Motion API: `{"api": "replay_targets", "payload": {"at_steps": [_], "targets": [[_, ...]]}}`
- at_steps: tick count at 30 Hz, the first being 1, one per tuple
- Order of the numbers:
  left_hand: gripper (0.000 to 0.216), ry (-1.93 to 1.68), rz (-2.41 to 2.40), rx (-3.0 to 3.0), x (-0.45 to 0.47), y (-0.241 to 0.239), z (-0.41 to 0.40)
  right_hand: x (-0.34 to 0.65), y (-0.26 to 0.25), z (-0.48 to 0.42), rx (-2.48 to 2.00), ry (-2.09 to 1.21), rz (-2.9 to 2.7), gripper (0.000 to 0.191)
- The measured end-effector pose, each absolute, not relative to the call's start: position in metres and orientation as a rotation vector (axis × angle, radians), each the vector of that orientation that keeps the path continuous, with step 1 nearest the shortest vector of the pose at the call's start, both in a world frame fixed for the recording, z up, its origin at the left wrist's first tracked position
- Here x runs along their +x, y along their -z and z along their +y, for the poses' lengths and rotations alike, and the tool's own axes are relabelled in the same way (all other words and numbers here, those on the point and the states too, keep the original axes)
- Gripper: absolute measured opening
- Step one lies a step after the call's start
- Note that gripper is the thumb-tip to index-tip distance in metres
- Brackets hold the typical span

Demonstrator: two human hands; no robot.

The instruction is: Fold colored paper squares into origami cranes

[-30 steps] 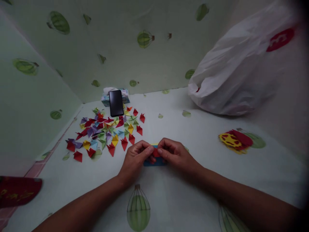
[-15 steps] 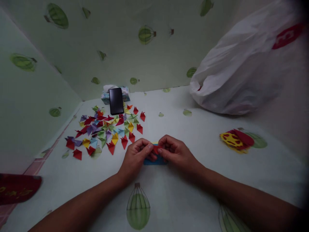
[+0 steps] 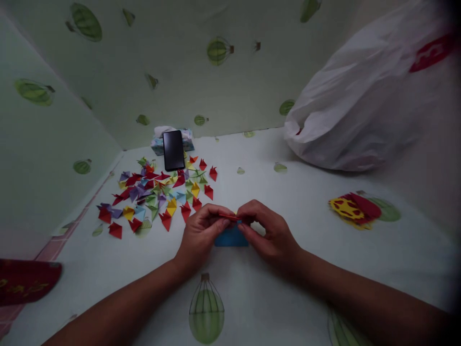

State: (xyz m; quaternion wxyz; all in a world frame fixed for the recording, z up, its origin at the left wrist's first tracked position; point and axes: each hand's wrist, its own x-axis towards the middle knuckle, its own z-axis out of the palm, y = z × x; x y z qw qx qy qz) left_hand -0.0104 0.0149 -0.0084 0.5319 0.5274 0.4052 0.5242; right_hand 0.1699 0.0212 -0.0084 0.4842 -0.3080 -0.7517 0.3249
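A small folded piece of red paper is held between both hands, seen nearly edge-on. My left hand pinches its left part between thumb and fingers. At its right end, my right hand grips with thumb and forefinger. Below the fingertips lies blue paper on the table, partly covered by the hands. A spread of small folded paper pieces in red, yellow, green, purple and blue lies to the left of my hands.
A black phone leans on a tissue box at the back. A white plastic bag stands back right. Yellow and red paper cutouts lie at right. A dark red object is at the left edge.
The red paper has been turned to lie flatter between the fingers. My right thumb has dropped away from its forefinger, and more of the blue paper shows.
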Motion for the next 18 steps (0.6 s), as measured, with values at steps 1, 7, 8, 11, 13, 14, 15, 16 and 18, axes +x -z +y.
{"api": "replay_targets", "payload": {"at_steps": [1, 7, 8, 11, 13, 14, 15, 16, 18], "targets": [[0.006, -1.302, 1.000, 1.382, -0.012, 0.007, 0.015, 0.171, 0.007, 0.021, -0.766, -0.867, -1.797, 0.009], [0.022, -1.484, 1.005, 2.154, -0.025, 0.005, 0.016, 0.173, -0.002, 0.022, -0.872, -1.366, -1.553, 0.027], [0.024, -1.484, 0.985, 2.226, -0.026, 0.006, 0.016, 0.173, -0.002, 0.023, -0.867, -1.453, -1.516, 0.029], [0.028, -1.473, 0.934, 2.366, -0.028, 0.006, 0.017, 0.170, 0.000, 0.024, -0.835, -1.730, -1.385, 0.034], [0.030, -1.454, 0.914, 2.396, -0.028, 0.006, 0.017, 0.169, 0.002, 0.024, -0.821, -1.886, -1.253, 0.032], [0.029, -1.443, 0.910, 2.397, -0.028, 0.006, 0.017, 0.169, 0.002, 0.024, -0.814, -1.945, -1.188, 0.031], [0.029, -1.432, 0.913, 2.392, -0.029, 0.006, 0.018, 0.168, 0.003, 0.024, -0.808, -1.990, -1.132, 0.030], [0.028, -1.419, 0.922, 2.387, -0.029, 0.006, 0.018, 0.168, 0.003, 0.023, -0.806, -2.023, -1.092, 0.030], [0.026, -1.398, 0.948, 2.372, -0.028, 0.005, 0.018, 0.167, 0.002, 0.023, -0.799, -2.066, -1.061, 0.030]]}}
